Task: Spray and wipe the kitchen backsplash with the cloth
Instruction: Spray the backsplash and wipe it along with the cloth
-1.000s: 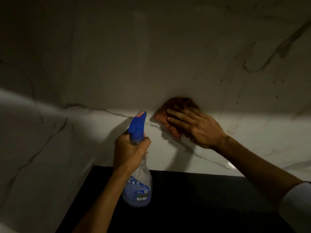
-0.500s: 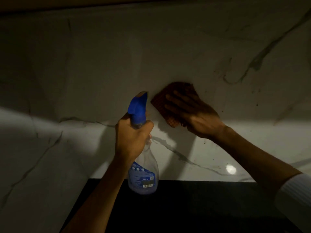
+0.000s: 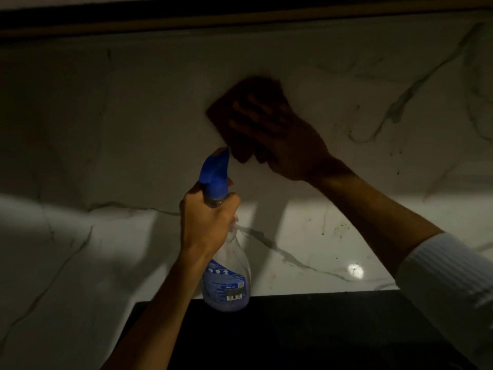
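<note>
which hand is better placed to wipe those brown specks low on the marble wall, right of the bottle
Right. The right hand presses the dark cloth flat on the white marble backsplash, above the brown specks; the left hand grips the blue-capped clear spray bottle.

Glossy veined marble backsplash [image 3: 306,236], clear plastic spray bottle [image 3: 229,279], cloth [image 3: 248,102], matt black counter [image 3: 306,329].

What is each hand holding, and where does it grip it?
The left hand grips the spray bottle by its neck. The right hand presses the cloth flat on the backsplash.
</note>
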`<control>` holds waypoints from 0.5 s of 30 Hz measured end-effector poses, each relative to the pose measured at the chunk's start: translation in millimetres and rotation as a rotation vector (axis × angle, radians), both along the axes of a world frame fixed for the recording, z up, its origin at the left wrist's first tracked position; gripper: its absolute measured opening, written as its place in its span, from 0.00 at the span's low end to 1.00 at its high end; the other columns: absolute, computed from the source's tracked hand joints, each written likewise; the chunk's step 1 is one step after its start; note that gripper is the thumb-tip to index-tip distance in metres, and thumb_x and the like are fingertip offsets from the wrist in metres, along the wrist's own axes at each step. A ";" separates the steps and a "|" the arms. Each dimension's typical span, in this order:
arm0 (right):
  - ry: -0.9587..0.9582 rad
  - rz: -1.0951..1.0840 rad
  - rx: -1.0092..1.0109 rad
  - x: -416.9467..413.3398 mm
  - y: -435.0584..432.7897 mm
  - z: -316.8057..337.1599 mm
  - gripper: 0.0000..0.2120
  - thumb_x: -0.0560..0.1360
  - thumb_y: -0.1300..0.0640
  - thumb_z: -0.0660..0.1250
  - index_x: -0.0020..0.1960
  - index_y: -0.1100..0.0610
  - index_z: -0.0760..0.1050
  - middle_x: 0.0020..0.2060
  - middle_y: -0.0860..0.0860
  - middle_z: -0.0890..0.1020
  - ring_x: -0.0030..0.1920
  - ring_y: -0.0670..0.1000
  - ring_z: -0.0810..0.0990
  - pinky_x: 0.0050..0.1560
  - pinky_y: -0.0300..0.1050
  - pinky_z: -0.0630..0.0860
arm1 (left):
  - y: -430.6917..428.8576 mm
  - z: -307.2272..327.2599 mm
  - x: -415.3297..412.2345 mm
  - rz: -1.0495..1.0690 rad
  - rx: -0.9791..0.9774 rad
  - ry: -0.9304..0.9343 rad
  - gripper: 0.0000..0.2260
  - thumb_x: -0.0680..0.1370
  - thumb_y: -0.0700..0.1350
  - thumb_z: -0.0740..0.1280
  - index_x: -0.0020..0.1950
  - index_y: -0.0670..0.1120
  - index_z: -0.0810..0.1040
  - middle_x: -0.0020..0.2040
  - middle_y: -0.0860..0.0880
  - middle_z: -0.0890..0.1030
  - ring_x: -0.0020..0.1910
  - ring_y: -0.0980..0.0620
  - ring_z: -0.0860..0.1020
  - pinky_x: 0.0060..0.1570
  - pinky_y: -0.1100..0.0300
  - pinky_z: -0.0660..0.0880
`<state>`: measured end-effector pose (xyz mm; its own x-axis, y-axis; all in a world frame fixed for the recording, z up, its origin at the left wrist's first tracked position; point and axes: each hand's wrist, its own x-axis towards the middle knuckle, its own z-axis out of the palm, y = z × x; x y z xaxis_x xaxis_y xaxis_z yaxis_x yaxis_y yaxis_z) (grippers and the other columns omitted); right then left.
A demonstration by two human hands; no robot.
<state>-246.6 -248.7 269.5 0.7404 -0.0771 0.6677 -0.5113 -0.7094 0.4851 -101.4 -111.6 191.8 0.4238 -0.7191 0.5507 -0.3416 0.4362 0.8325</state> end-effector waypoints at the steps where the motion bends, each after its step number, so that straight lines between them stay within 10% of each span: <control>1: -0.087 -0.011 0.005 -1.5 -1.2 8.3 0.29 0.74 0.64 0.63 0.74 0.57 0.63 0.74 0.59 0.63 0.75 0.63 0.56 0.74 0.58 0.56 | -0.6 0.3 1.4 -0.004 0.012 0.020 0.04 0.66 0.42 0.67 0.37 0.50 0.76 0.24 0.53 0.76 0.23 0.56 0.77 0.26 0.61 0.77; 7: -0.553 -0.034 0.065 4.5 3.9 1.9 0.25 0.75 0.64 0.60 0.73 0.61 0.65 0.72 0.63 0.64 0.73 0.66 0.58 0.72 0.62 0.60 | -2.4 -1.0 3.5 0.003 0.004 -0.061 0.03 0.65 0.42 0.67 0.32 0.45 0.75 0.23 0.52 0.76 0.23 0.54 0.77 0.26 0.58 0.78; 11: -0.199 -0.030 0.042 -11.9 3.1 -53.0 0.28 0.75 0.60 0.66 0.73 0.61 0.63 0.73 0.61 0.63 0.74 0.65 0.56 0.74 0.63 0.52 | -2.6 1.3 1.4 -0.027 0.010 -0.073 0.03 0.66 0.42 0.67 0.33 0.43 0.76 0.23 0.48 0.77 0.24 0.51 0.78 0.28 0.50 0.80; 15: 0.074 -0.046 0.025 -62.5 -6.3 -72.2 0.24 0.81 0.52 0.54 0.74 0.59 0.61 0.74 0.58 0.62 0.75 0.61 0.56 0.74 0.62 0.55 | -7.5 6.5 -2.6 -0.043 -0.026 -0.053 0.05 0.65 0.41 0.67 0.32 0.49 0.74 0.21 0.55 0.75 0.20 0.59 0.74 0.23 0.66 0.72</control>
